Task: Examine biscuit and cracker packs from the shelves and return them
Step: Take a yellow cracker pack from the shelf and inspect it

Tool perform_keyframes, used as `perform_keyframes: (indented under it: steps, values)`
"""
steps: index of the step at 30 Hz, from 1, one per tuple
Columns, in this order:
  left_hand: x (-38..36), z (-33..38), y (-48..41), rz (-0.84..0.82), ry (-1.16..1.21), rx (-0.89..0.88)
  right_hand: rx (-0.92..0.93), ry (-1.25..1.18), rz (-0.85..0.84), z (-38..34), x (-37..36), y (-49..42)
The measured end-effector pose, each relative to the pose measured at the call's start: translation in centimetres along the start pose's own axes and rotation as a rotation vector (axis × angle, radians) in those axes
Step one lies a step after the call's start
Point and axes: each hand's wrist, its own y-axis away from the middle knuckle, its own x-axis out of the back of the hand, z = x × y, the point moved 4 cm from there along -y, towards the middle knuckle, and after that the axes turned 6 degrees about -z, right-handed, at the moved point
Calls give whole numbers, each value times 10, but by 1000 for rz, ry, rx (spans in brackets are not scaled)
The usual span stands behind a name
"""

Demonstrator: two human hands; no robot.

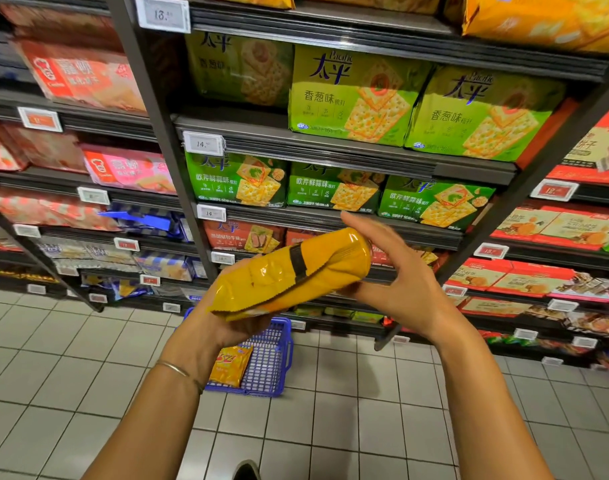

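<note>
While the left hand [223, 327] grips one yellow pack [282, 275], the right hand [403, 282] touches it, fingers open.

Dark metal shelves [296, 147] fill the far side, w/ price tags [203, 143] clipped to the edges. Centre bay: light-green cracker packs [351, 98] up high, darker green packs [330, 188] one shelf below, orange-red packs [244, 237] under those. L bay: pink and red packs [126, 169]. R bay: red boxes [538, 226]. Near: tiled floor [365, 410] w/ a blue basket [286, 348] standing on it.
</note>
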Motion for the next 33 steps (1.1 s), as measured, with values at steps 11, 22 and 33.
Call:
perform_keyframes:
  steps: [11, 22, 33]
  values:
    - [36, 20, -19, -91, -255, 38, -61, -300, 170, 11, -44, -29]
    - [121, 9, -72, 27, 174, -39, -286, -627, 134, 59, -123, -49]
    - [253, -34, -208, 291, 83, 70, -365, -267, 275, 220, -237, -101]
